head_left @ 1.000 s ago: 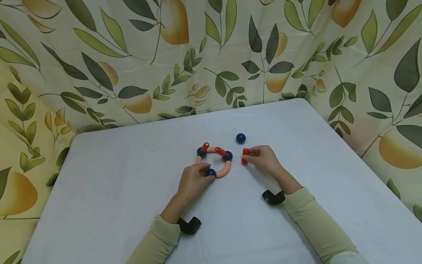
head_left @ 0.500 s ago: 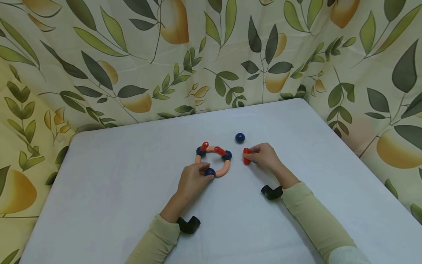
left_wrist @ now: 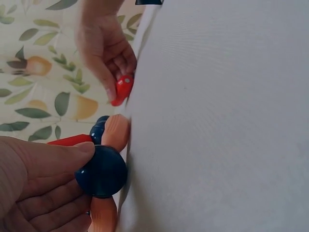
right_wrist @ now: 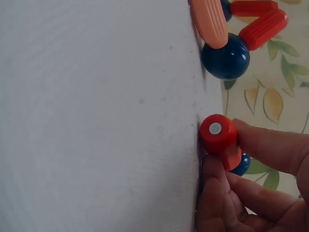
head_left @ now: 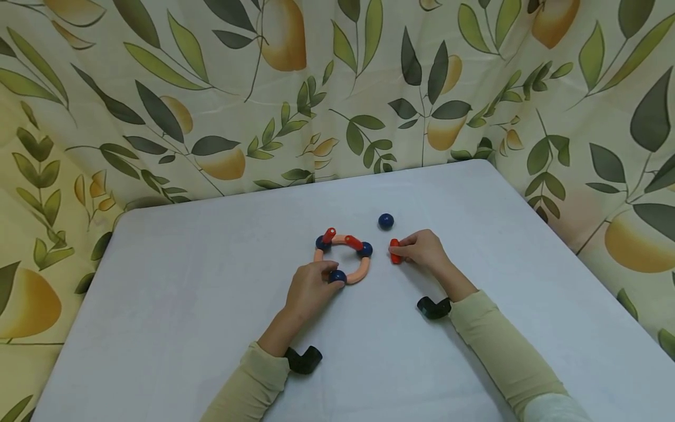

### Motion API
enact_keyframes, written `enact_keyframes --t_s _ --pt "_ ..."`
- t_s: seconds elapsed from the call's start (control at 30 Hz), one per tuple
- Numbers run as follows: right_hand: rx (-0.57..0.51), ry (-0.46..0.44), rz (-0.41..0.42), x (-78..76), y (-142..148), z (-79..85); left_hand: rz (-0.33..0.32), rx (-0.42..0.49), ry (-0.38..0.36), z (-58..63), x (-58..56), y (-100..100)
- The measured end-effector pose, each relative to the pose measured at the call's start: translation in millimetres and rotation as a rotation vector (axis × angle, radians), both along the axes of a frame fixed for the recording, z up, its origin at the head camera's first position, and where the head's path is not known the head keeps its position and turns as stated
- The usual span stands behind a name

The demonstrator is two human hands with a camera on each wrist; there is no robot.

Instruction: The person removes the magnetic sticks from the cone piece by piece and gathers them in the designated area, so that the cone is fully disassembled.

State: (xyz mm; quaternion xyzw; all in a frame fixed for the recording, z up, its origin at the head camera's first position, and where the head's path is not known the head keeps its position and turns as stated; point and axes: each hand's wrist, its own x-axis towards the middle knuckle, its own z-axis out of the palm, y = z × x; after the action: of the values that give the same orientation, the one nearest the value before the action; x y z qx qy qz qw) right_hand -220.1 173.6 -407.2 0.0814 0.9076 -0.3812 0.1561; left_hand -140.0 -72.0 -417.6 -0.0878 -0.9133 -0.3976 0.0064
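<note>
A ring of curved peach magnetic rods [head_left: 360,273] joined by blue balls lies on the table. Two straight red magnetic rods rise at a slant from its far balls, such as this left one [head_left: 329,235]. My left hand [head_left: 310,288] pinches the ring's near blue ball [left_wrist: 102,172] between thumb and fingers. To the right of the ring, my right hand [head_left: 423,251] pinches a loose red magnetic rod [right_wrist: 219,137] at the tabletop; its silvery round end shows in the right wrist view. My left fingers hide part of the ring's near left side.
A single blue ball [head_left: 386,221] lies beyond the right hand, apart from the ring. The white-covered table [head_left: 200,281] meets a leaf-and-fruit patterned curtain [head_left: 295,105] at its back edge. Dark wrist cameras, including the right one [head_left: 434,308], sit low by both sleeves.
My right hand has shifted slightly to the right with the red magnetic rod still pinched, its wrist a little farther from me. The left hand stays on the ring's near ball.
</note>
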Motion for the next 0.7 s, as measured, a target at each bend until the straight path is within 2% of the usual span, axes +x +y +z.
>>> enact_keyframes --t_s 0.33,0.5,0.6,0.7 --pt "-0.010 0.035 0.020 3.3 2.8 0.5 0.001 -0.048 -0.036 4.1 2.8 1.7" --pt "-0.025 0.048 -0.021 4.5 4.0 5.4 0.009 0.001 -0.056 6.6 1.9 -1.2" --pt "-0.048 0.102 -0.037 3.2 1.8 9.8 0.035 0.049 -0.064 8.7 -2.8 -5.1" --pt "-0.096 0.174 -0.019 2.3 -5.0 14.2 0.058 0.117 -0.082 11.1 -10.8 -9.3"
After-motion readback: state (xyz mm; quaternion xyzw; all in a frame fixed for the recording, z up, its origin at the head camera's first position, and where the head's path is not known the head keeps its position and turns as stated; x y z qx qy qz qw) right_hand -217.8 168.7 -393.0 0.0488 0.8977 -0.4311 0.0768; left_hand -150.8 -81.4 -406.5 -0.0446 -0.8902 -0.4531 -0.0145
